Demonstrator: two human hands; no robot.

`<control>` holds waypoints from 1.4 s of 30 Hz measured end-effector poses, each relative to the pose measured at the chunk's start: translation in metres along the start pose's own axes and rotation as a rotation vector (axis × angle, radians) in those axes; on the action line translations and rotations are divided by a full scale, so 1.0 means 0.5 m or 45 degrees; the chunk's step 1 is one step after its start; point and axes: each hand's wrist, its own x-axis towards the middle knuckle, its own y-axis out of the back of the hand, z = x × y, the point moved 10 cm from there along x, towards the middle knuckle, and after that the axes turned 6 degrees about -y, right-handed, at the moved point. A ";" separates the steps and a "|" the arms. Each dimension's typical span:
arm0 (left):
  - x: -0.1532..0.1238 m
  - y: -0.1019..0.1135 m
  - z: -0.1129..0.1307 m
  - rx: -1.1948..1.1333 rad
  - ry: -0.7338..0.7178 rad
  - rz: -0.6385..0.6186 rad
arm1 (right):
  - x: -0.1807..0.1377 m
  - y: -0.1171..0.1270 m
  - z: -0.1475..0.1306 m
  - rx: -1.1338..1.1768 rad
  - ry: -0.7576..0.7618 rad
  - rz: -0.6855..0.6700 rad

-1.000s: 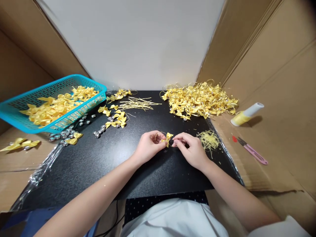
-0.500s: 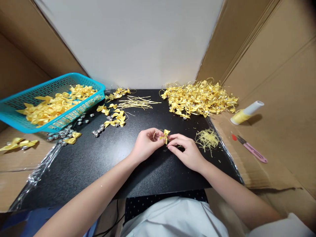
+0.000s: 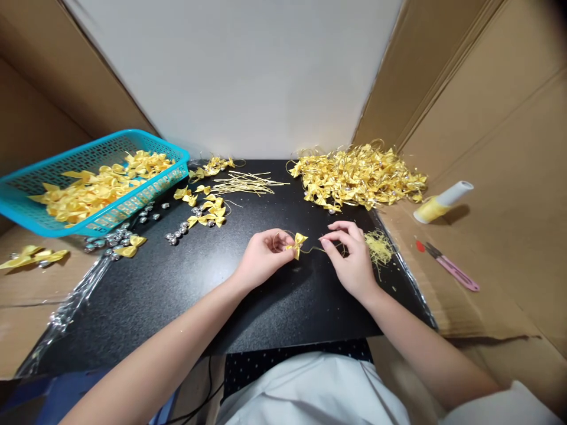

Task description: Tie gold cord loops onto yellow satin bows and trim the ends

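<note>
One teal basket [image 3: 182, 165] contains heaped bows [image 3: 101, 183], too many to count. Right of the basket, the left hand [image 3: 266, 260] pinches one yellow bow [image 3: 298, 243], likely light, soft, slippery, easily crushed, best held at its knot. Farther right, the right hand's [image 3: 352, 260] fingertips meet on one cord [image 3: 313, 248], probably pliant. Farthest from the basket: one tube [image 3: 443, 202], one pair of snips [image 3: 456, 271].
</note>
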 end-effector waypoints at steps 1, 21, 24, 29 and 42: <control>0.000 -0.002 -0.001 -0.014 0.005 -0.003 | -0.005 -0.005 -0.014 0.003 0.059 -0.022; -0.002 -0.012 -0.004 -0.026 0.007 -0.056 | -0.029 -0.079 -0.023 0.015 0.001 -0.390; -0.003 -0.012 -0.009 -0.032 0.021 -0.053 | -0.029 -0.077 -0.022 0.013 -0.003 -0.375; -0.002 -0.010 -0.010 -0.040 0.036 -0.036 | -0.013 -0.045 0.000 -0.034 -0.061 -0.201; -0.004 -0.017 -0.007 -0.079 0.049 -0.108 | -0.028 -0.073 -0.070 0.378 0.147 -0.541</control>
